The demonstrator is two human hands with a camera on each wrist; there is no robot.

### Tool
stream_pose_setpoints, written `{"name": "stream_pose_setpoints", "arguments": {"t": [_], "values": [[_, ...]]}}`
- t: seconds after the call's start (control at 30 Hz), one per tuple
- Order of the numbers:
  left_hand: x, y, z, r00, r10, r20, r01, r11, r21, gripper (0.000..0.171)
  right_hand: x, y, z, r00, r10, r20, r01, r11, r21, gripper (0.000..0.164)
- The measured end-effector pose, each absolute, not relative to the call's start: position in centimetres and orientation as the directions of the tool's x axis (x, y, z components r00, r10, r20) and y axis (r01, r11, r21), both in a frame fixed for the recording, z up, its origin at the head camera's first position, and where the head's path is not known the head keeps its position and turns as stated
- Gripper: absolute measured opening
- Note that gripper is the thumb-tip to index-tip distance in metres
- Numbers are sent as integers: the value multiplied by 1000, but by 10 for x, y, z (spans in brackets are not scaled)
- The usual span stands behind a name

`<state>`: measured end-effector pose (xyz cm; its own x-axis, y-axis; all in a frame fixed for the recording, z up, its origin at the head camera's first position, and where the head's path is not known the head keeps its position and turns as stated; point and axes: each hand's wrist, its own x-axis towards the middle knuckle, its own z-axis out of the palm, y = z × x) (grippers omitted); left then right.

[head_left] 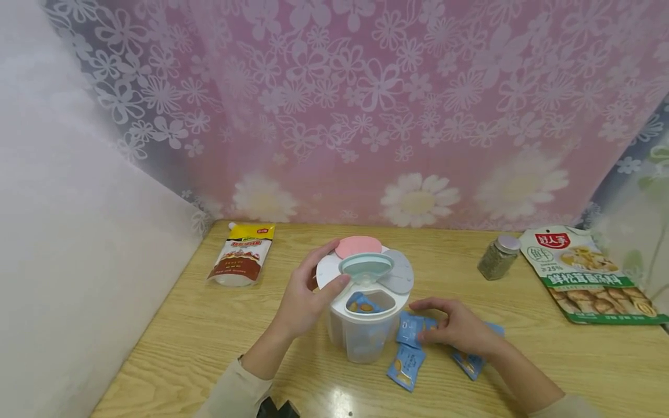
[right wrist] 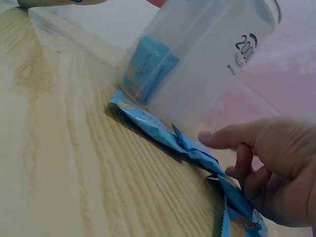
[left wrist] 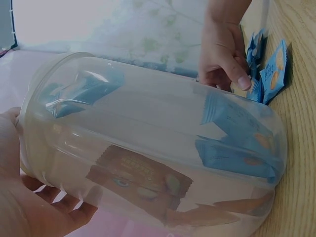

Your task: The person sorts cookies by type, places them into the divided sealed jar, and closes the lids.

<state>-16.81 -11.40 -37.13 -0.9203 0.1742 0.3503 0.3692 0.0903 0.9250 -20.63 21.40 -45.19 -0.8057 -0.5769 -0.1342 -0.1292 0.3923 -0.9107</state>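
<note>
A clear plastic storage container point(head_left: 338, 331) with a white divided lid point(head_left: 328, 270) stands upright on the table. My left hand point(head_left: 305, 296) grips it at the lid's left side, thumb by the raised mint-green flap point(head_left: 367, 265). Blue snack packets point(head_left: 370, 303) show through the opening under that flap. In the left wrist view, a brown packet point(left wrist: 140, 177) lies in another compartment. Several blue packets point(head_left: 406, 367) lie on the table, right of the container. Over them is my right hand point(head_left: 460, 330), thumb and index finger spread apart, fingertips right at one packet point(head_left: 409, 328).
A yellow, white and brown pouch point(head_left: 241, 255) lies at the back left. Toward the back right is a small glass jar point(head_left: 498, 257) with a grey cap, beside a large green-and-white mushroom seasoning bag point(head_left: 590, 276). A floral curtain point(head_left: 366, 145) hangs behind the table.
</note>
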Motion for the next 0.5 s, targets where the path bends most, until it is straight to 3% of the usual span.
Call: {"name": "stream_pose_setpoints", "arguments": {"t": [0.33, 0.5], "values": [[-168, -114, -371, -918, 177, 354, 372, 79, 925, 61, -201, 199, -443, -869, -478, -126, -213, 593, -776, 67], [-169, -114, -371, -919, 176, 354, 373, 88, 924, 61, -204, 198, -442, -874, -465, -142, -195, 602, -774, 58]]}}
